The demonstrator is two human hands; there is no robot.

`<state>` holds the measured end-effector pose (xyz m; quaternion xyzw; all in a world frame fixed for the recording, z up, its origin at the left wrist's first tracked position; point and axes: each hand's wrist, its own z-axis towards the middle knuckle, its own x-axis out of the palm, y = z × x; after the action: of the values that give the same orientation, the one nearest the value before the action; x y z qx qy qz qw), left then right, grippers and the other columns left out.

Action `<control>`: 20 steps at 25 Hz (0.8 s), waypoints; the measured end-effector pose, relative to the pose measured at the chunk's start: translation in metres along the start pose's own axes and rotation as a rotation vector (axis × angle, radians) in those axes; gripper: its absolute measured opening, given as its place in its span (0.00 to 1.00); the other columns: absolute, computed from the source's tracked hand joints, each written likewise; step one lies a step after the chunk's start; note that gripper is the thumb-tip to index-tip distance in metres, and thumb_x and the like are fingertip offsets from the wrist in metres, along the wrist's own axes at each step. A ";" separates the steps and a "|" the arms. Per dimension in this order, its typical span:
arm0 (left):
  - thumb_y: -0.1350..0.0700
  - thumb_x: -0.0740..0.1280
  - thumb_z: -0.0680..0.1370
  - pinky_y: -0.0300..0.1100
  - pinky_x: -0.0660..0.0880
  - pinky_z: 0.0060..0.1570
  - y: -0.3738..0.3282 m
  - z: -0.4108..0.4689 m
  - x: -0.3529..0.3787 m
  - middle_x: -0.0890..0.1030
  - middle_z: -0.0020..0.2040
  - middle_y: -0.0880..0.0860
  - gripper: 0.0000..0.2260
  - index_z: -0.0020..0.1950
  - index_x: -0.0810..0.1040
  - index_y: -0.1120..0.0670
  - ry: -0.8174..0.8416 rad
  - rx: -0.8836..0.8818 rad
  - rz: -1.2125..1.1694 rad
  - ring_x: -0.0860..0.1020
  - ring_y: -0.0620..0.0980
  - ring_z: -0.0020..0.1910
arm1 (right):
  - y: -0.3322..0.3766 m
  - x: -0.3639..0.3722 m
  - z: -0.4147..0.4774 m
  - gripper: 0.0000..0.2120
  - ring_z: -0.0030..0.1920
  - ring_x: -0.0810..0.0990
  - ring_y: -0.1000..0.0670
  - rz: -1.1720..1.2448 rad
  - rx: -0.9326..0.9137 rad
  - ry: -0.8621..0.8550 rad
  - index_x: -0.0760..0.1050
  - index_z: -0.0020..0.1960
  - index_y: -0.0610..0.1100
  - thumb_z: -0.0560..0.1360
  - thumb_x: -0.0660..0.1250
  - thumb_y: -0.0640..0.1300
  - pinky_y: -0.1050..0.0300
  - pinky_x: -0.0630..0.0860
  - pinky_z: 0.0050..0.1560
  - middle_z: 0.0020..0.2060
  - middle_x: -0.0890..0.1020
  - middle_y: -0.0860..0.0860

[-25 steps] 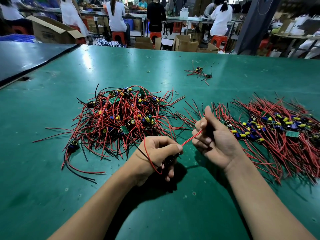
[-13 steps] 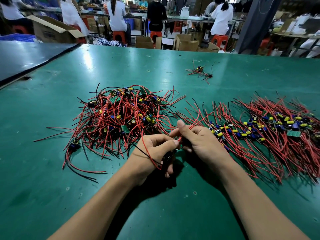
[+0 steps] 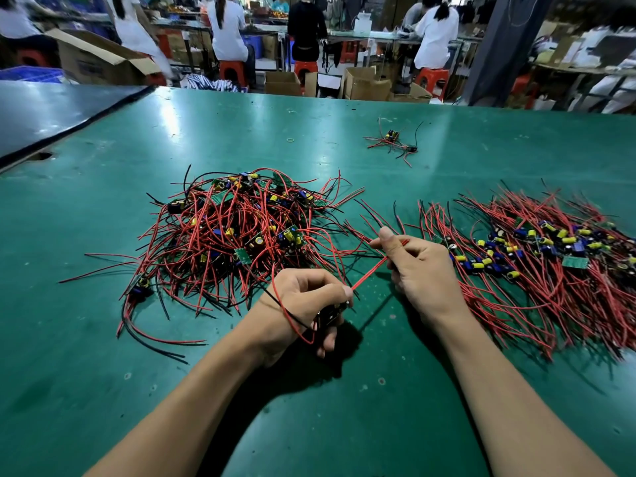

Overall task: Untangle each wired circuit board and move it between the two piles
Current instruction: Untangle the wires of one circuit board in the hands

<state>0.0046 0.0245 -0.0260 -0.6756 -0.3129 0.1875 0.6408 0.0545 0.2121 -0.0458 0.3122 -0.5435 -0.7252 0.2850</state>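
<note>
A tangled pile (image 3: 237, 235) of small circuit boards with red and black wires lies left of centre on the green table (image 3: 103, 356). A flatter pile (image 3: 537, 263) with combed-out wires spreads at the right. Between them my left hand (image 3: 309, 304) grips one wired circuit board (image 3: 328, 316), mostly hidden under my fingers, with a black and a red wire looping over my wrist. My right hand (image 3: 418, 266) pinches that board's red wire (image 3: 370, 271), stretched taut between both hands.
A small loose cluster of boards and wires (image 3: 392, 142) lies farther back. A dark table (image 3: 51, 111) adjoins at the left. Beyond the far edge stand cardboard boxes (image 3: 364, 86), red stools and several people at benches.
My right hand came in next to the left hand, then drew back to the right and up along the red wire, pulling it straight. My left hand stayed in place.
</note>
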 end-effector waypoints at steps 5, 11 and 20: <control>0.65 0.67 0.77 0.36 0.68 0.18 0.000 0.000 0.001 0.72 0.26 0.59 0.08 0.37 0.77 0.63 -0.002 0.003 0.034 0.71 0.52 0.17 | 0.006 0.008 0.000 0.31 0.19 0.62 0.55 0.181 0.269 -0.048 0.82 0.32 0.44 0.83 0.56 0.61 0.64 0.58 0.20 0.23 0.68 0.52; 0.63 0.69 0.76 0.36 0.70 0.19 0.001 -0.001 -0.004 0.75 0.26 0.57 0.09 0.35 0.80 0.59 0.016 0.017 0.077 0.72 0.52 0.18 | 0.027 -0.005 0.001 0.28 0.15 0.57 0.58 0.808 0.665 0.202 0.74 0.29 0.44 0.83 0.57 0.56 0.65 0.54 0.15 0.24 0.65 0.53; 0.58 0.71 0.70 0.35 0.68 0.20 -0.001 -0.002 -0.009 0.76 0.26 0.58 0.06 0.35 0.81 0.59 0.084 0.002 0.145 0.72 0.52 0.18 | 0.009 0.005 -0.003 0.29 0.21 0.58 0.55 0.112 0.233 0.093 0.83 0.34 0.46 0.77 0.60 0.67 0.66 0.55 0.22 0.24 0.64 0.51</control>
<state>-0.0003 0.0172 -0.0263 -0.7031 -0.2357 0.2052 0.6387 0.0547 0.2042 -0.0381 0.3456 -0.6268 -0.6249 0.3117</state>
